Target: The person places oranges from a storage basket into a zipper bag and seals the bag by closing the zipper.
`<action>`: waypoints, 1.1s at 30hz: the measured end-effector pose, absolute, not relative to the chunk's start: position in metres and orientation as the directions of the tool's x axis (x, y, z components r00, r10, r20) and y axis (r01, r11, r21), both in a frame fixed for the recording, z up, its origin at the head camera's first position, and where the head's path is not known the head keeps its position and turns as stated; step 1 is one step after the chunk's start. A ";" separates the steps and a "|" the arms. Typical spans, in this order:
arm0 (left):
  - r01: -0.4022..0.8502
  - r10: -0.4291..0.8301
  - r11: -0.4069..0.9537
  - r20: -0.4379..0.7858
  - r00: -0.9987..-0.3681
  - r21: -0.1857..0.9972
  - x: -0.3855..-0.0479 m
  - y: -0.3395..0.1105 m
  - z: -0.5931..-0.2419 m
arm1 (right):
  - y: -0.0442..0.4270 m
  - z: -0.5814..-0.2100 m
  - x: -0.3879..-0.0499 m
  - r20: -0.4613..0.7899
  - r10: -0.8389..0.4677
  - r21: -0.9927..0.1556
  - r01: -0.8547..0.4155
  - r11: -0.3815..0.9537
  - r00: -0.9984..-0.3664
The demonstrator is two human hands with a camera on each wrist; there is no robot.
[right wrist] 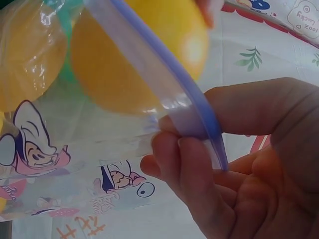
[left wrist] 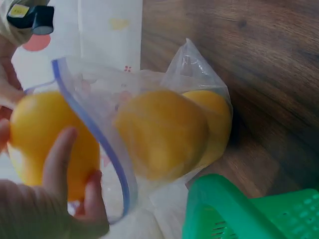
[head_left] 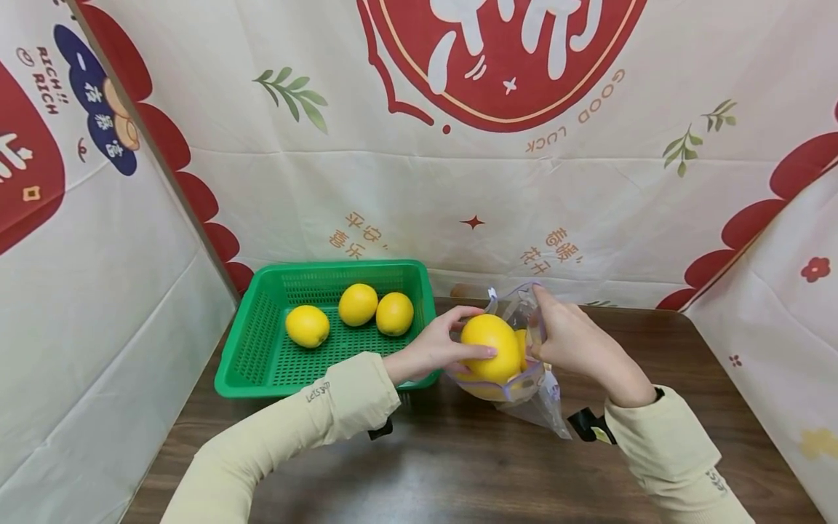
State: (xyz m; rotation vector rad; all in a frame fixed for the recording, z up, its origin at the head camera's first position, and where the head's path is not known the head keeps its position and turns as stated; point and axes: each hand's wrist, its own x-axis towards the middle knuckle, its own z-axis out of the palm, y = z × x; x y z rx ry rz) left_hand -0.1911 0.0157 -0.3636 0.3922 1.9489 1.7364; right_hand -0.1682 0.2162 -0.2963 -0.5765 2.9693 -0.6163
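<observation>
Holding fruit in L hand's grip at bag mouth, nr worktop's far edge; pinching rim w/ R hand. Prob. abt halfway, w/ 2+ bagged fruit, 3 loose fruit left in basket, far-L corner. Can see bagged ones best in L-wrist view, loose ones plainly only in head view.

Round yellow fruit, right of centre: plain yellow. Clear plastic zip bag, same area: purple-blue zip strip, cartoon print in navy and pink. Rectangular green plastic basket, left of centre: perforated grid. Dark brown wood-grain table, bottom. White cloth backdrop, top: red roundel, green leaf sprigs, scalloped red edging. Pale cream fabric sleeves, lower corners: small dark lettering.
</observation>
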 end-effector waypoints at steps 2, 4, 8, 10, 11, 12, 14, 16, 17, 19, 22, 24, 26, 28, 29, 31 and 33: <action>-0.101 0.496 0.158 -0.168 -0.852 0.982 -0.192 0.018 -0.363 | 0.216 -0.296 -0.168 0.015 -0.368 -0.401 -0.342 0.850 -0.930; -0.084 0.478 0.172 -0.157 -0.864 0.981 -0.193 0.019 -0.362 | 0.215 -0.296 -0.167 -0.007 -0.361 -0.413 -0.326 0.850 -0.933; -0.020 0.476 0.233 -0.132 -0.869 0.972 -0.195 0.019 -0.357 | 0.216 -0.297 -0.168 -0.051 -0.339 -0.435 -0.284 0.854 -0.940; 0.029 0.491 0.292 -0.124 -0.862 0.956 -0.195 0.016 -0.355 | 0.218 -0.297 -0.168 -0.054 -0.334 -0.431 -0.280 0.858 -0.941; 0.056 0.501 0.324 -0.121 -0.857 0.944 -0.195 0.015 -0.354 | 0.219 -0.297 -0.169 -0.047 -0.335 -0.425 -0.284 0.859 -0.941; 0.082 0.510 0.353 -0.118 -0.852 0.932 -0.194 0.013 -0.352 | 0.220 -0.297 -0.170 -0.042 -0.334 -0.419 -0.287 0.862 -0.942; 0.126 0.529 0.391 -0.111 -0.841 0.912 -0.195 0.008 -0.349 | 0.222 -0.296 -0.171 -0.030 -0.334 -0.405 -0.294 0.866 -0.942; 0.167 0.543 0.413 -0.095 -0.834 0.895 -0.197 0.001 -0.344 | 0.224 -0.295 -0.172 -0.020 -0.331 -0.388 -0.298 0.872 -0.943; 0.179 0.545 0.422 -0.091 -0.834 0.889 -0.199 -0.004 -0.342 | 0.225 -0.294 -0.172 -0.019 -0.326 -0.387 -0.294 0.874 -0.945; 0.191 0.539 0.439 -0.087 -0.838 0.878 -0.205 -0.014 -0.336 | 0.227 -0.294 -0.172 -0.024 -0.321 -0.388 -0.287 0.876 -0.947; 0.193 0.506 0.478 -0.089 -0.858 0.857 -0.217 -0.031 -0.328 | 0.229 -0.293 -0.171 -0.026 -0.323 -0.385 -0.289 0.877 -0.946; 0.180 0.478 0.512 -0.104 -0.872 0.840 -0.226 -0.045 -0.325 | 0.230 -0.293 -0.171 -0.024 -0.326 -0.387 -0.291 0.875 -0.945; 0.160 0.440 0.552 -0.123 -0.889 0.818 -0.235 -0.059 -0.323 | 0.230 -0.293 -0.170 -0.019 -0.330 -0.388 -0.297 0.872 -0.944; 0.131 0.398 0.591 -0.146 -0.906 0.796 -0.244 -0.074 -0.324 | 0.230 -0.293 -0.169 -0.013 -0.333 -0.386 -0.303 0.871 -0.943; 0.109 0.373 0.605 -0.159 -0.914 0.789 -0.248 -0.082 -0.326 | 0.231 -0.293 -0.169 -0.009 -0.335 -0.386 -0.306 0.870 -0.942; 0.068 0.323 0.628 -0.181 -0.929 0.775 -0.255 -0.098 -0.330 | 0.231 -0.293 -0.169 -0.005 -0.338 -0.381 -0.310 0.871 -0.941; 0.024 0.277 0.633 -0.197 -0.941 0.774 -0.262 -0.113 -0.336 | 0.231 -0.293 -0.168 -0.004 -0.337 -0.379 -0.311 0.872 -0.941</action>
